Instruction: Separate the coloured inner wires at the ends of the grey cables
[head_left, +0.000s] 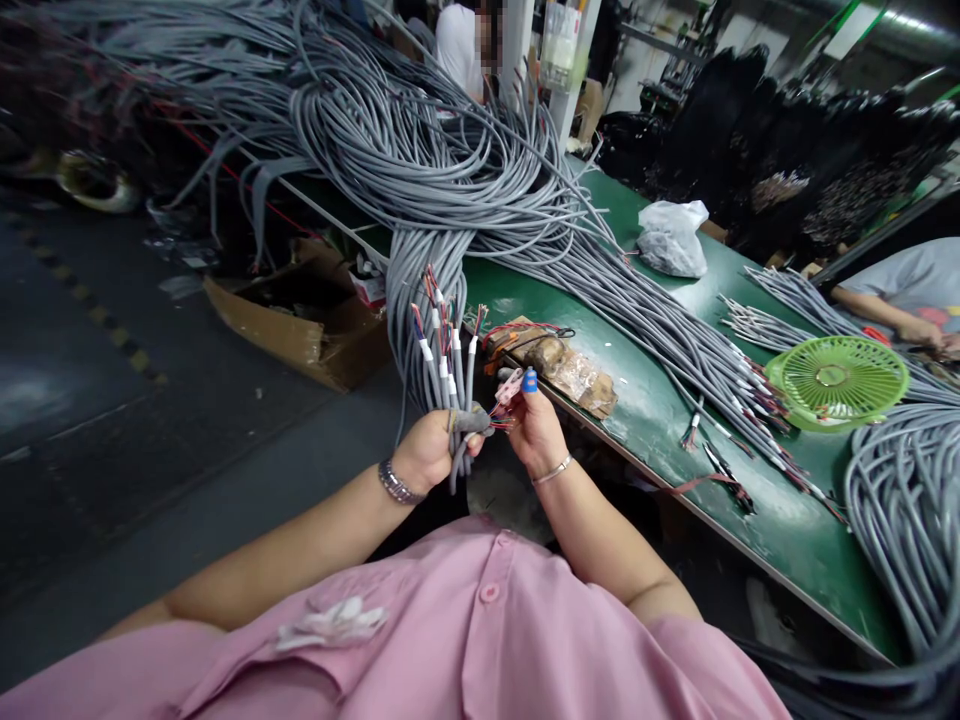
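Note:
My left hand [427,452] is closed around several grey cables [427,372], their ends wrapped in white and fanning upward with thin coloured wires bare at the tips. A grey cover sits on a finger of that hand. Just to the right, my right hand [538,432] pinches a small pinkish-white piece [510,386], whose exact kind I cannot make out. A blue cover [529,380] caps the right thumb. Thin red wires [499,424] run between the two hands; whether they join the pinkish piece is unclear.
A large coil of grey cable [420,160] lies across the green table [630,330]. On it are a taped brown bundle [574,372], cutters [729,478], a plastic bag [672,240] and a green basket-like fan guard [836,380]. A cardboard box [292,330] stands left; another person [911,300] sits right.

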